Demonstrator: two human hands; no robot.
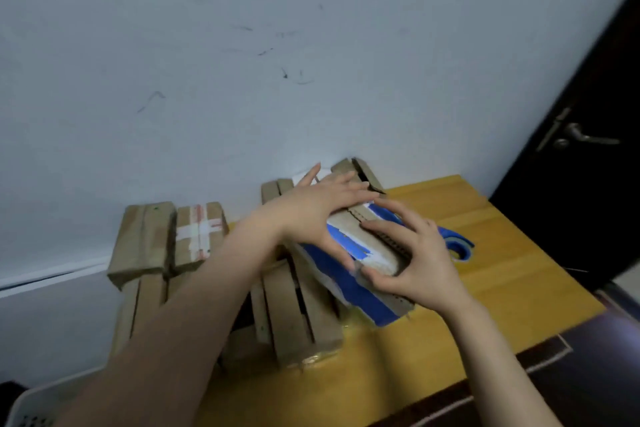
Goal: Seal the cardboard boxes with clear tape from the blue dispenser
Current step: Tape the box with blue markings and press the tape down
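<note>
On the worktop's (502, 211) stacked boxes (294, 315), the tilted cardboard box (377, 246) sits under the left hand's (311, 211) spread, flat grip while the right hand (415, 256) pinches its edge; reaching for the blue dispenser (459, 246) just behind may let it slide.

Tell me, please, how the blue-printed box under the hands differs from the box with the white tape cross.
The blue-printed box is held by the left hand and right hand; the cross-taped box lies untouched by the wall. The blue-printed box shows blue and white patches; the cross-taped box is brown with a white-and-red cross. Both are cardboard atop other boxes.
</note>
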